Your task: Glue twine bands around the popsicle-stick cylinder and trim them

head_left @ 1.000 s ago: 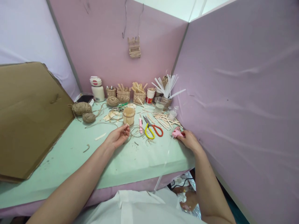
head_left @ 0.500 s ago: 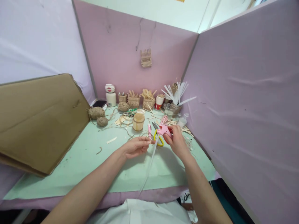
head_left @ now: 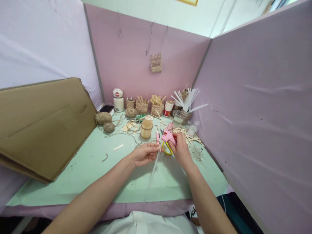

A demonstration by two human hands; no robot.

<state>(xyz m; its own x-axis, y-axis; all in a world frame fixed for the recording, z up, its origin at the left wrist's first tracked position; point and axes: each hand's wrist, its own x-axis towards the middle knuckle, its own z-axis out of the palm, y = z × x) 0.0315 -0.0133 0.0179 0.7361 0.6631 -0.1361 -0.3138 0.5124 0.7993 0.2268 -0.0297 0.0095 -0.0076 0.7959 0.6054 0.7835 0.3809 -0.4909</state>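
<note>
My right hand (head_left: 181,151) grips a pink glue gun (head_left: 168,137), its flowered front end pointing away from me. A long translucent glue stick (head_left: 154,170) trails from the gun's back toward the table's front edge. Just left of the gun, my left hand (head_left: 147,153) is closed in a pinch. A tiny pale piece shows at its fingertips, too small to name. Beyond the hands lie yellow-handled scissors (head_left: 167,150), partly hidden by the gun, and a pink cutter-like tool (head_left: 157,137). A small wooden-slat bucket (head_left: 146,129) stands upright behind them.
Twine balls (head_left: 103,117) and a large cardboard sheet (head_left: 46,130) are on the left. Along the back stand a white bottle (head_left: 118,101), stick-filled baskets (head_left: 157,109), a paper cup (head_left: 168,109) and a pot of glue sticks (head_left: 187,117). Wood strips (head_left: 188,135) litter the right.
The glue gun in my right hand has shifted slightly left, closer to my left fingertips. My left hand keeps its pinch. The whole view has moved a little.
</note>
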